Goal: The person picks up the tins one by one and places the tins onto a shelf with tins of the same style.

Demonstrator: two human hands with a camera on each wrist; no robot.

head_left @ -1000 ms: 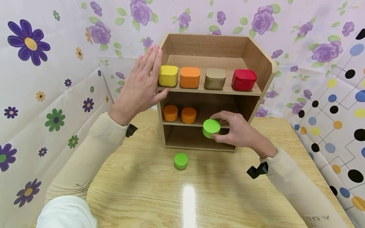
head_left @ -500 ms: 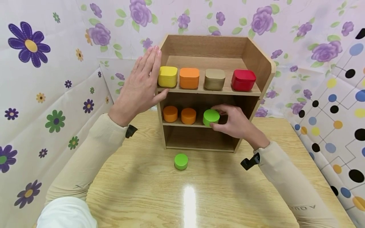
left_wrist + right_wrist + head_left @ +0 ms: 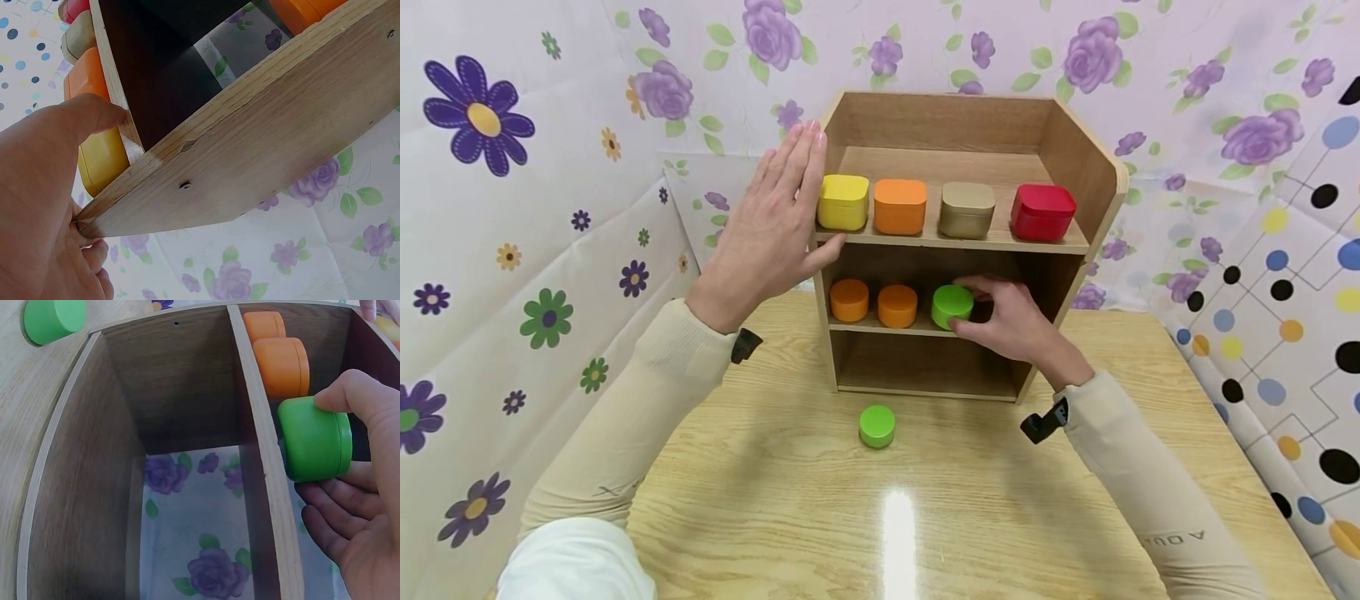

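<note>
My right hand [image 3: 1011, 321] pinches a green round lidded box [image 3: 952, 306] between thumb and fingers on the middle board of a small wooden shelf [image 3: 925, 363]. In the right wrist view the green box [image 3: 314, 439] stands beside two orange round boxes [image 3: 850, 300], [image 3: 281, 367], with the thumb over its near side. Against the shelf's left side, my left hand [image 3: 767, 221] rests with straight fingers. Its thumb touches the front edge of the top board, just below a yellow box [image 3: 843, 202]; the left wrist view shows that thumb by the board edge.
Along the top board stand an orange box [image 3: 900, 207], a khaki box [image 3: 966, 210] and a red box [image 3: 1042, 212]. A second green round box [image 3: 877, 426] sits on the wooden table [image 3: 790, 508] before the shelf. Patterned cloth [image 3: 715, 100] surrounds the table.
My right hand has lifted the green box from in front of the lower compartment onto the middle board, then shifted it slightly left. The left hand stays at the shelf's side.
</note>
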